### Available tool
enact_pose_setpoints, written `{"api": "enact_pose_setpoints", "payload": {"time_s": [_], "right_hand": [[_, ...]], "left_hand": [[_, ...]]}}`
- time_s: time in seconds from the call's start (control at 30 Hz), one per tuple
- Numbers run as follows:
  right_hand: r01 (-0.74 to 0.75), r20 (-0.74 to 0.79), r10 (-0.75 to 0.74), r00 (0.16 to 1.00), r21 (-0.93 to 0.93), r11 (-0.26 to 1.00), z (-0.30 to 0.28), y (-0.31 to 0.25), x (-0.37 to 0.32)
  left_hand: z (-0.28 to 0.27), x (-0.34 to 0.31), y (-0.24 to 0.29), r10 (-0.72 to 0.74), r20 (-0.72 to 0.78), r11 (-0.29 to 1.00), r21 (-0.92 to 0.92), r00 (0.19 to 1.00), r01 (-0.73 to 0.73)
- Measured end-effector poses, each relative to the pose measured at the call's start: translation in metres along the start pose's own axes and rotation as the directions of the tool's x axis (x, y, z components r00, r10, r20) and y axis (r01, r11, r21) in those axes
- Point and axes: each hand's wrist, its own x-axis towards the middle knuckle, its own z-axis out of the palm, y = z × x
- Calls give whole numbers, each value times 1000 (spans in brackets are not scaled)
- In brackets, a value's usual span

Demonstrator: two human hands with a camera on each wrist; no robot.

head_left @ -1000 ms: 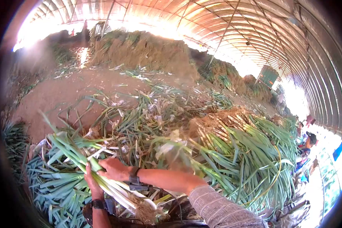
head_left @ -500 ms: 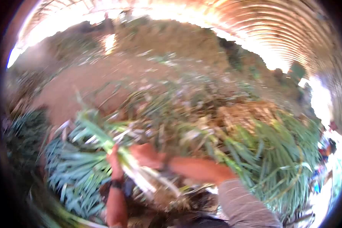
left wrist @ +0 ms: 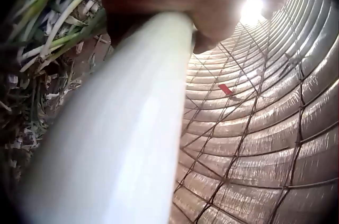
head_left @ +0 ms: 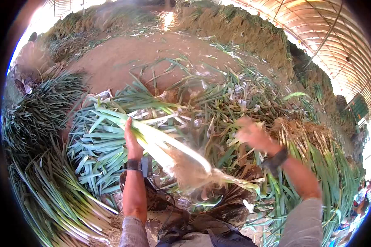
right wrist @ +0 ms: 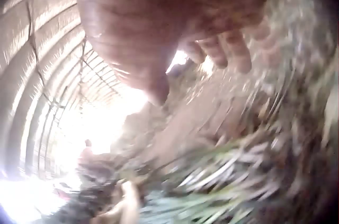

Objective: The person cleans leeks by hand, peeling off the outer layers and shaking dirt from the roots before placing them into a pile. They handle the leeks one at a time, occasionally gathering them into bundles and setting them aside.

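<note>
In the head view my left hand grips a bunch of leeks, green leaves to the upper left and white stems and roots slanting to the lower right. The left wrist view has white stems coming out of that hand, large and close. My right hand is held apart from the bunch, over loose leaves, blurred, with nothing visible in it. In the right wrist view its fingers are spread and relaxed. Beneath the held bunch lies a pile of leeks.
Bundled leeks lie at the right, more leeks at the lower left and a dark green heap behind them. Leaf scraps cover the middle ground. A person is at the far left.
My right hand has come off the leeks and moved right. The left hand still grips the bunch. The head view has turned left and down, showing more leeks at the lower left.
</note>
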Motion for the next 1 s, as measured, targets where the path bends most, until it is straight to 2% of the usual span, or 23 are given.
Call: {"api": "enact_pose_setpoints", "payload": {"time_s": [0.03,0.1,0.13,0.17,0.23,0.27,0.3,0.33,0.4,0.47,0.5,0.6,0.67,0.7,0.73,0.77,0.8,0.83,0.87,0.9,0.93,0.97,1.0], "right_hand": [[333,170,-293,941,-299,894,42,3,5],[46,284,-86,955,145,988,117,-42,-15],[-133,394,9,919,289,948,137,-46,-20],[-129,410,-1,912,290,948,145,-42,-15],[185,180,-192,965,57,981,160,-31,0],[187,184,-196,963,65,980,163,-29,10],[310,223,-262,939,-214,926,161,-36,27],[410,276,-311,909,-470,781,162,-41,43],[399,286,-285,915,-531,748,183,-37,60],[359,187,-315,931,-300,884,197,-27,63],[31,280,0,960,-106,994,175,-69,41],[196,362,-145,921,-110,974,159,-47,12],[363,483,-212,850,-244,899,119,-50,-3],[402,562,-197,804,-269,875,95,-43,-16],[322,654,14,757,-391,862,63,-38,-33],[312,581,33,813,-483,818,17,11,-47],[-66,215,507,835,-874,481,-9,-29,-51],[-87,22,312,950,-939,332,-39,6,-69],[-142,-136,48,990,-974,176,-71,35,-75],[-91,-178,-111,978,-836,541,-63,28,-58],[7,-286,-203,936,-563,826,-35,16,-48],[-57,-218,-41,975,-424,904,-5,-18,-34],[-20,-119,-27,993,-383,924,28,-42,-19]], "left_hand": [[12,-9,2,10,10,999,35,1000,-10],[28,-28,6,10,22,997,73,1000,-12],[24,-25,6,40,34,996,77,999,-43],[19,-21,4,37,40,997,73,999,-40],[22,-28,3,-17,105,991,137,994,2],[33,-33,-5,30,1,991,128,1000,-30],[36,-39,-13,39,-28,977,213,999,-32],[37,-41,-18,49,-53,955,294,997,-31],[21,-29,-27,-25,-36,958,284,999,34],[23,-29,-25,-7,-15,947,322,1000,12],[26,-24,-21,2,-68,939,342,998,21],[9,0,-39,66,-179,943,333,982,-2],[-7,14,-49,118,-193,927,373,974,-38],[-11,18,-40,129,-159,940,334,979,-69],[-12,18,-29,136,-124,950,297,983,-94],[-9,22,-12,97,-130,955,290,987,-56],[-1,15,1,126,-113,954,285,985,-90],[-2,14,1,166,-157,955,273,974,-119],[1,17,4,218,-200,954,252,955,-165],[8,15,6,227,-200,952,250,953,-174],[15,3,2,224,-195,952,252,955,-172],[21,-3,-6,213,-180,954,250,960,-165],[21,3,-11,198,-206,949,284,958,-135]]}}
